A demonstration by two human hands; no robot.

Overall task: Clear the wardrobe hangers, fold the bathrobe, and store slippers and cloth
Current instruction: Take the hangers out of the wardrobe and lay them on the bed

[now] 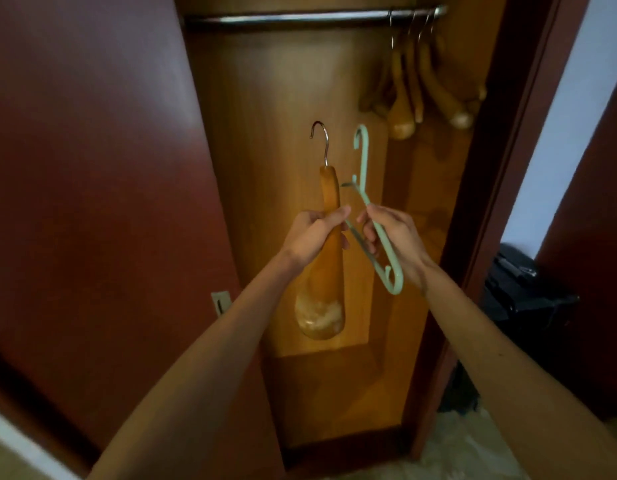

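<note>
I stand in front of an open wardrobe with both arms raised. My left hand (pixel 314 233) grips a wooden hanger (pixel 329 188) with a metal hook, seen edge-on, its broad end hanging down. My right hand (pixel 395 239) holds a thin pale green plastic hanger (pixel 364 157), hook up, tilted toward the wooden one. Both hangers are well below the metal rail (pixel 286 17). Several wooden hangers (pixel 421 84) hang bunched at the rail's right end. No bathrobe, slippers or cloth are in view.
The dark red wardrobe door (pixel 92 168) stands open on the left. The wardrobe's wooden back panel (pixel 265 98) is lit orange. A black bag (pixel 521 289) sits on the floor to the right, beside the door frame. Pale flooring shows at the bottom right.
</note>
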